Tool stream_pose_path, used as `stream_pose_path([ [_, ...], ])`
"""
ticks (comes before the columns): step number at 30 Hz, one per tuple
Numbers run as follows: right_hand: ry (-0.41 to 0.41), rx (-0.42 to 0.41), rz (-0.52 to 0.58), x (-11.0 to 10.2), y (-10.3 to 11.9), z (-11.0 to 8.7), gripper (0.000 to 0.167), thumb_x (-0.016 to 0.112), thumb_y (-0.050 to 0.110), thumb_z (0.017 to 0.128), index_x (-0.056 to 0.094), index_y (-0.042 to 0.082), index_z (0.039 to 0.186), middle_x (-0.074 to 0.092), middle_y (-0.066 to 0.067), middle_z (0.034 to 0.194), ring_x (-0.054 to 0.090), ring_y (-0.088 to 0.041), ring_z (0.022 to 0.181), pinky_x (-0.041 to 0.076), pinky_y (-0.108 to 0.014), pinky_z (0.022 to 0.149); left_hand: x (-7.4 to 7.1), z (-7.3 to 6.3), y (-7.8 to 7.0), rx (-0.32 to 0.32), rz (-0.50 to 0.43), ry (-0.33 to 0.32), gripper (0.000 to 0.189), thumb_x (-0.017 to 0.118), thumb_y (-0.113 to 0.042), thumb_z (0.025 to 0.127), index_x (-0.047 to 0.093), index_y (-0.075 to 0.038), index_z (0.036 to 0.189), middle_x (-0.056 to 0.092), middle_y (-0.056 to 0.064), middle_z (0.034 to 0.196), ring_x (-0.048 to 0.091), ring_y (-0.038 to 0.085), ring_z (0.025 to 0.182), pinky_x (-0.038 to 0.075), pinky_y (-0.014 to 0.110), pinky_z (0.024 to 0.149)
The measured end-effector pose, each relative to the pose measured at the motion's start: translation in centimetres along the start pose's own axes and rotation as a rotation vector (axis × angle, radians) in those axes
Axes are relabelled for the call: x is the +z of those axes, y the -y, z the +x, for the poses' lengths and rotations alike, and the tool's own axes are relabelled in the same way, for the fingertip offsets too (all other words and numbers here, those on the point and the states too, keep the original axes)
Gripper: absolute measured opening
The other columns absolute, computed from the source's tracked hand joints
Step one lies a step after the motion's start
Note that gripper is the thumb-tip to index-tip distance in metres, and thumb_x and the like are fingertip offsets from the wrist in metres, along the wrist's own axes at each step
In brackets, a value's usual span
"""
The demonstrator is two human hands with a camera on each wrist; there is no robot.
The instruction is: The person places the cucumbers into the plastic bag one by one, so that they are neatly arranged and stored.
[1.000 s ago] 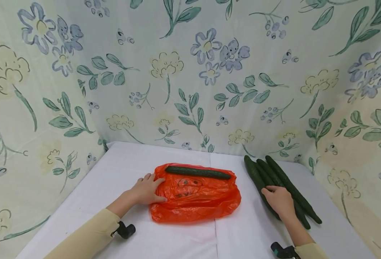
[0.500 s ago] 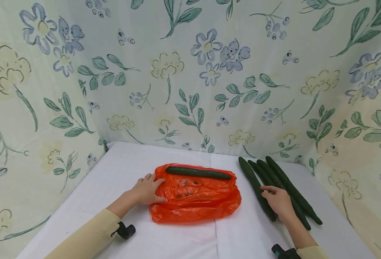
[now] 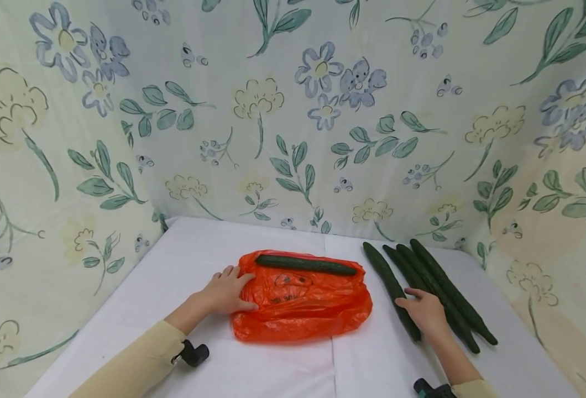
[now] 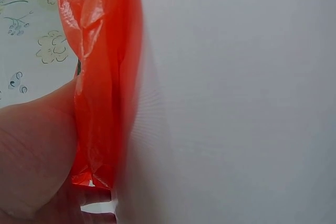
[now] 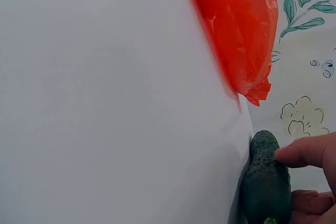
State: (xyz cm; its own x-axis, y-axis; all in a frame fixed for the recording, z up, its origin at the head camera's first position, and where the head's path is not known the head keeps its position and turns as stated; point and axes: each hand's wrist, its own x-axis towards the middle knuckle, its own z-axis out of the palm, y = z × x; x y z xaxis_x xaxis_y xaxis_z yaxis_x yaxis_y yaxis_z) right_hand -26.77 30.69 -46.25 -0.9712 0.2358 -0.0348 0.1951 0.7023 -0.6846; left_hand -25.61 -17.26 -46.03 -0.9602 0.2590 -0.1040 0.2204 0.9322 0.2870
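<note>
In the head view, an orange-red plastic bag [image 3: 303, 301] lies flat, with one cucumber [image 3: 305, 264] along its far edge. My left hand [image 3: 225, 293] rests on the bag's left end, fingers spread; the left wrist view shows the bag's side [image 4: 100, 87] against that hand. To the right of the bag, my right hand [image 3: 426, 312] has its thumb and fingers around a dark green cucumber [image 3: 385, 271] on the table. The right wrist view shows the thumb pressed to this bumpy cucumber [image 5: 265, 182], with curled fingers on its other side.
Several more cucumbers [image 3: 444, 282] lie side by side just right of my right hand. A white cloth covers the table [image 3: 198, 243]. Floral fabric [image 3: 293, 110] hangs behind and at both sides.
The leftmost cucumber has shifted left, away from the others, opening a gap. My right hand has moved slightly left with it, its thumb now over the cucumber. The left hand stays on the bag.
</note>
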Motion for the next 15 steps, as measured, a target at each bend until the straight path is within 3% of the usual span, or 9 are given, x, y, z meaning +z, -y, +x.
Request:
stream_pose_path([
  [2,0.005,0.009,-0.024,0.01,0.12,0.04,0.062,0.067,0.035,0.092,0.055,-0.005,0.138,0.051,-0.036,0.138,0.054,-0.051,0.119,0.050,-0.060,0.093,-0.06,0.04,0.02,0.004,-0.001,-0.001,0.087,0.075,-0.064,0.078,0.049,-0.019,0.148,0.037,0.023,0.155,0.029,0.046,0.145,0.029,0.067,0.114],
  [5,0.010,0.026,-0.041,0.09,0.25,0.00,0.063,0.067,0.036,0.092,0.055,-0.005,0.138,0.048,-0.037,0.142,0.053,-0.051,0.121,0.049,-0.062,0.095,-0.07,0.06,0.03,0.006,0.000,0.002,0.087,0.075,-0.064,0.079,0.049,-0.020,0.149,0.037,0.024,0.156,0.028,0.047,0.146,0.028,0.068,0.114],
  [9,-0.022,0.028,-0.052,0.35,0.28,-0.17,0.062,0.070,0.035,0.090,0.057,-0.005,0.136,0.057,-0.034,0.129,0.059,-0.043,0.104,0.055,-0.051,0.080,-0.12,0.02,0.00,0.007,-0.005,0.001,0.087,0.075,-0.064,0.078,0.049,-0.019,0.149,0.037,0.024,0.156,0.028,0.047,0.146,0.028,0.068,0.114],
  [12,-0.055,0.021,-0.056,0.59,0.29,-0.32,0.061,0.072,0.035,0.088,0.060,-0.004,0.133,0.061,-0.030,0.119,0.057,-0.036,0.094,0.052,-0.040,0.068,-0.16,-0.02,-0.03,0.009,-0.005,-0.003,0.087,0.075,-0.063,0.078,0.049,-0.019,0.149,0.037,0.023,0.155,0.029,0.047,0.146,0.028,0.068,0.114],
  [15,-0.083,0.013,-0.063,0.92,0.23,-0.52,0.059,0.073,0.036,0.087,0.062,-0.001,0.132,0.063,-0.029,0.118,0.057,-0.035,0.093,0.051,-0.037,0.065,-0.20,-0.05,-0.04,0.011,0.000,-0.004,0.087,0.076,-0.063,0.078,0.049,-0.019,0.148,0.038,0.023,0.154,0.030,0.046,0.145,0.029,0.067,0.113],
])
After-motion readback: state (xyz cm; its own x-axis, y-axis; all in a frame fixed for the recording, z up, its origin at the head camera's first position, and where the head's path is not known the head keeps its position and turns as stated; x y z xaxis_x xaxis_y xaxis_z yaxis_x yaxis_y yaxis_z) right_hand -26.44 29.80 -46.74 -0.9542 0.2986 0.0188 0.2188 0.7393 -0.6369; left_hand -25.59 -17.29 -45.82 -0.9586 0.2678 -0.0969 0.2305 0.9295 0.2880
